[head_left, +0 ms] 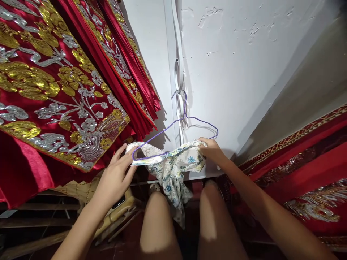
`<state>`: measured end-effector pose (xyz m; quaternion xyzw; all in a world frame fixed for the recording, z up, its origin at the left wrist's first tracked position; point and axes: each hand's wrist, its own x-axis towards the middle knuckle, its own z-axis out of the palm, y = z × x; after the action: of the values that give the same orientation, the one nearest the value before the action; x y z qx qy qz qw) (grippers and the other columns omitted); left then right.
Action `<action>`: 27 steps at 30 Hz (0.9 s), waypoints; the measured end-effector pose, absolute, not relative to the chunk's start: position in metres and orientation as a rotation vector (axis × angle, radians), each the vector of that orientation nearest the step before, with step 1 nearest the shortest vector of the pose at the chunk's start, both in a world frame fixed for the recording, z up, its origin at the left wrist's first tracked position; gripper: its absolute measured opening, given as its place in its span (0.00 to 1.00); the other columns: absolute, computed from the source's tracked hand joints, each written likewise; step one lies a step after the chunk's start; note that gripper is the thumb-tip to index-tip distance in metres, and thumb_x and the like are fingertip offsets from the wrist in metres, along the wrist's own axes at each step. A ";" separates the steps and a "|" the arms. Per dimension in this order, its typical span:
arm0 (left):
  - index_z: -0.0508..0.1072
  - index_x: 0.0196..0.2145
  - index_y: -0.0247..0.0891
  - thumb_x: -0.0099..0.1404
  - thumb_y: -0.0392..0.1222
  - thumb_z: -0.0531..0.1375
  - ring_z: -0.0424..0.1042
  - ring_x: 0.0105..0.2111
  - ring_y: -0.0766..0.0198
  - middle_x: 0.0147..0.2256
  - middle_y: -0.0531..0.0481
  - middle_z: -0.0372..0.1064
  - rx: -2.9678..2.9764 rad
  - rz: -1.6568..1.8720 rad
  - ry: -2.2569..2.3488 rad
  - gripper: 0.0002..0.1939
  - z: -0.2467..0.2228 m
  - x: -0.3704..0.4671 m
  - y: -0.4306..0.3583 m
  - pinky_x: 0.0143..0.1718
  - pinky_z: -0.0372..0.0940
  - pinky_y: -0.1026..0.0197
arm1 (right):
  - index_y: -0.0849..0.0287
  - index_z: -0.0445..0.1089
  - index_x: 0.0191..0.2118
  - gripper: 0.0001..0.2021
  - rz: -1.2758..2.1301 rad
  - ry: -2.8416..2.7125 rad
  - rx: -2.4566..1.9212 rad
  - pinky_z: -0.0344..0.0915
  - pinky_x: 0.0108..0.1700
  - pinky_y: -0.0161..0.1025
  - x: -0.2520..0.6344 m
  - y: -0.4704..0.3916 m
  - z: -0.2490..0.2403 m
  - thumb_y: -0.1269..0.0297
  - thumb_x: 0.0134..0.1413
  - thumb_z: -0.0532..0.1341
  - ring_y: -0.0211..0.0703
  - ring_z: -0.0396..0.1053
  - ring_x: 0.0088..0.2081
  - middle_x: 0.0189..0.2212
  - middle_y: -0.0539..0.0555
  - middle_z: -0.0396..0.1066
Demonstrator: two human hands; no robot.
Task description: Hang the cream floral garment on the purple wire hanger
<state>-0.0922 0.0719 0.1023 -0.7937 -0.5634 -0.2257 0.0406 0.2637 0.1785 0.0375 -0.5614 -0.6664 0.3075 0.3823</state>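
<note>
A purple wire hanger hooks onto a white metal fitting on the wall in front of me. Its left end lies inside the waist of a white floral garment, which droops in folds between my knees. My left hand grips the garment's edge at the hanger's left corner. On the other side my right hand pinches the garment's opposite edge, just under the hanger's right end. That right end of the hanger shows above the cloth, outside it.
Red cloths with gold and silver sequin flowers hang at the left. More red sequined fabric lies on the right. A wooden chair stands low on the left, with a dark object on it. Behind the hanger is a white wall.
</note>
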 end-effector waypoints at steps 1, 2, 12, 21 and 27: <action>0.73 0.57 0.42 0.74 0.52 0.47 0.49 0.71 0.45 0.64 0.47 0.67 -2.422 -0.704 -1.721 0.23 0.102 -0.092 0.069 0.66 0.57 0.36 | 0.55 0.68 0.26 0.06 0.777 -1.705 -1.442 0.54 0.29 0.36 0.267 0.174 0.040 0.63 0.49 0.56 0.41 0.59 0.26 0.20 0.46 0.63; 0.74 0.55 0.42 0.74 0.52 0.48 0.48 0.72 0.45 0.64 0.48 0.66 -2.411 -0.711 -1.728 0.23 0.102 -0.093 0.066 0.66 0.57 0.35 | 0.55 0.65 0.24 0.08 0.768 -1.713 -1.449 0.51 0.28 0.37 0.270 0.169 0.042 0.61 0.50 0.57 0.40 0.56 0.25 0.19 0.46 0.58; 0.72 0.53 0.41 0.74 0.49 0.48 0.59 0.67 0.47 0.65 0.45 0.64 -2.310 -1.054 -1.768 0.19 0.126 -0.071 0.064 0.67 0.56 0.43 | 0.54 0.49 0.20 0.17 0.724 -1.741 -1.351 0.46 0.29 0.38 0.268 0.137 0.043 0.58 0.52 0.57 0.38 0.47 0.25 0.19 0.44 0.46; 0.71 0.51 0.38 0.69 0.39 0.49 0.73 0.45 0.48 0.46 0.42 0.75 -2.412 -0.850 -1.582 0.17 0.161 -0.018 0.110 0.49 0.64 0.48 | 0.54 0.52 0.22 0.16 0.779 -1.777 -1.353 0.50 0.29 0.37 0.242 0.102 0.053 0.58 0.56 0.56 0.39 0.53 0.24 0.18 0.46 0.55; 0.74 0.52 0.37 0.69 0.36 0.48 0.74 0.43 0.55 0.44 0.45 0.76 -2.463 -1.201 -1.600 0.20 0.143 -0.012 0.131 0.46 0.65 0.57 | 0.55 0.74 0.43 0.16 0.514 -1.430 -1.266 0.64 0.36 0.39 0.270 0.101 0.057 0.66 0.49 0.56 0.47 0.70 0.34 0.31 0.52 0.76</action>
<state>-0.0123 0.1306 0.1434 -0.7761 -0.5042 -0.3785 -0.0161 0.2700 0.1008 0.0574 -0.5347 -0.6041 0.2173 0.5495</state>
